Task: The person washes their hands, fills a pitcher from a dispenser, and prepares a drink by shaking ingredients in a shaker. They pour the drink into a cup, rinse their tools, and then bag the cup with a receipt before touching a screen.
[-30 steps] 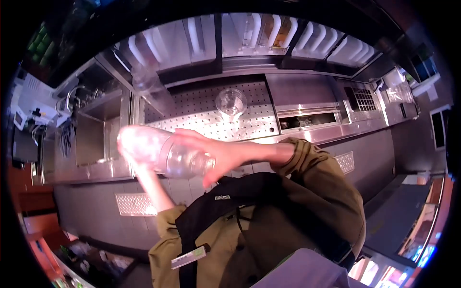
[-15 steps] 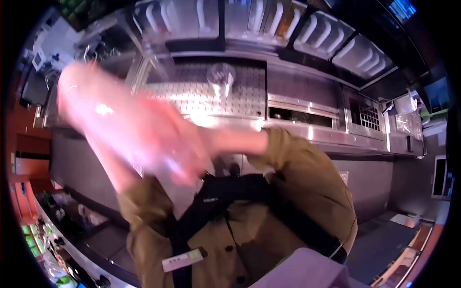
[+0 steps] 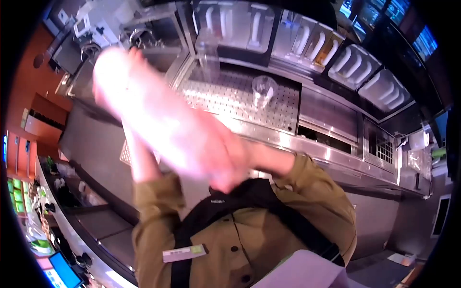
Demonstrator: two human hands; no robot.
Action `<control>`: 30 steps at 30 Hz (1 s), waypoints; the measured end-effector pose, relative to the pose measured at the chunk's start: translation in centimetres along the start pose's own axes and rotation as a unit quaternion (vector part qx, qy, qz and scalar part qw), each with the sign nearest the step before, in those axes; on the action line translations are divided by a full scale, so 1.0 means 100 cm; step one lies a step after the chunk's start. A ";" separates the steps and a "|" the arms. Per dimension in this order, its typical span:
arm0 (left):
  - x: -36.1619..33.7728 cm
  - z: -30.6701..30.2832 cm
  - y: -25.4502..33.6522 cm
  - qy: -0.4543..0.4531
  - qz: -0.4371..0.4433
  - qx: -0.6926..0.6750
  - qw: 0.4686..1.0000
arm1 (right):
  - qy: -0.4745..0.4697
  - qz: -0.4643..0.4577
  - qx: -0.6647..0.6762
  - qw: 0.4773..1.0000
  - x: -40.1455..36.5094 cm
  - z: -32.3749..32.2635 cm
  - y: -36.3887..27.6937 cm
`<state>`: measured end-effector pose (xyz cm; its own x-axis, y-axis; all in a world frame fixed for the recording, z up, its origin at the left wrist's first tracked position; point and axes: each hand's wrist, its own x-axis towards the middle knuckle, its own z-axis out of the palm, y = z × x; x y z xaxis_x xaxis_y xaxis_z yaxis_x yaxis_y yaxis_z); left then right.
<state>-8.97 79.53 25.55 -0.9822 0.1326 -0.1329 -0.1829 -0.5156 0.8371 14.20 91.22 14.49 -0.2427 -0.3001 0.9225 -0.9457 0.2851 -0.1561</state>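
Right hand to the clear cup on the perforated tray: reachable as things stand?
Probably not yet. The right hand and left hand both grip the blurred pink container. The path to the clear cup on the perforated tray looks unobstructed otherwise.

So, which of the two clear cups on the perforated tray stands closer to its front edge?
The shorter cup, standing right of the middle of the tray. The taller cup stands far back, at the back left corner.
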 end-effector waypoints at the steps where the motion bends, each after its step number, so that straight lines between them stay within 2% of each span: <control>1: 0.043 -0.038 -0.022 -0.195 0.137 0.066 0.969 | 0.012 0.007 0.004 1.000 -0.008 0.012 -0.015; 3: 0.025 -0.041 -0.015 -0.182 0.290 0.115 0.933 | 0.041 0.000 0.001 0.999 -0.008 0.031 -0.026; 4: 0.015 -0.042 -0.011 -0.165 0.363 0.137 0.907 | 0.042 -0.037 -0.013 0.998 0.001 0.026 -0.006; 5: -0.015 -0.045 -0.006 -0.252 0.253 -0.045 0.933 | 0.044 -0.066 -0.028 0.996 0.011 0.023 0.009; 8: -0.010 -0.019 0.010 -0.124 0.168 -0.032 0.977 | 0.112 -0.035 -0.021 0.993 0.025 0.036 0.021; 9: 0.033 -0.028 0.005 -0.178 0.236 0.128 0.947 | 0.130 0.050 0.018 0.990 0.021 0.040 0.018; 11: 0.011 -0.032 0.006 -0.275 0.263 0.147 0.913 | 0.168 0.212 0.092 0.958 0.016 0.046 0.020; 12: -0.001 -0.033 0.007 -0.323 0.274 0.153 0.893 | 0.153 0.214 0.084 0.961 0.021 0.041 0.021; 13: -0.017 -0.040 0.000 -0.397 0.183 -0.106 0.893 | 0.122 0.177 0.049 0.976 0.021 0.038 0.017; 14: -0.026 -0.046 -0.006 -0.445 0.064 -0.348 0.823 | 0.095 0.136 0.019 0.986 0.020 0.036 0.011; 15: -0.028 -0.047 -0.008 -0.421 0.094 -0.347 0.833 | 0.075 0.107 0.001 0.991 0.017 0.035 0.007; 16: -0.006 -0.039 -0.002 -0.366 0.205 -0.155 0.895 | 0.066 0.100 -0.004 0.993 0.016 0.035 0.005; 17: 0.031 -0.028 0.002 -0.287 0.286 0.054 0.913 | 0.080 0.136 0.005 0.988 0.016 0.036 0.007; 19: 0.024 -0.045 -0.009 -0.236 0.260 0.114 0.930 | 0.120 0.225 0.045 0.966 0.023 0.038 0.010; 20: -0.005 -0.047 -0.007 -0.269 0.193 -0.055 0.942 | 0.123 0.236 0.047 0.963 0.025 0.037 0.011; 21: -0.025 -0.039 -0.003 -0.309 0.133 -0.227 0.914 | 0.113 0.220 0.034 0.968 0.028 0.034 0.015; 23: -0.023 -0.021 -0.010 -0.302 0.109 -0.318 0.892 | 0.097 0.200 0.016 0.975 0.031 0.030 0.017; 25: 0.005 -0.010 -0.021 -0.258 0.223 -0.134 0.931 | 0.105 0.238 0.018 0.965 0.034 0.027 0.022; 26: 0.027 -0.006 -0.023 -0.262 0.276 -0.006 0.925 | 0.115 0.268 0.029 0.956 0.036 0.029 0.020; 27: 0.027 -0.008 -0.025 -0.296 0.113 -0.094 0.944 | 0.123 0.293 0.043 0.947 0.039 0.028 0.018; 28: 0.027 -0.010 -0.026 -0.286 -0.054 -0.189 0.938 | 0.124 0.301 0.046 0.944 0.041 0.028 0.017; 30: -0.016 -0.014 -0.025 -0.426 0.077 -0.243 0.868 | 0.109 0.288 0.036 0.951 0.047 0.029 0.018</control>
<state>-7.03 79.42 22.93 -0.6458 0.5019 0.5753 -0.2527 -0.8516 0.4593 10.77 87.68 17.57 -0.6810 0.0853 0.7273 -0.6845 0.2786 -0.6737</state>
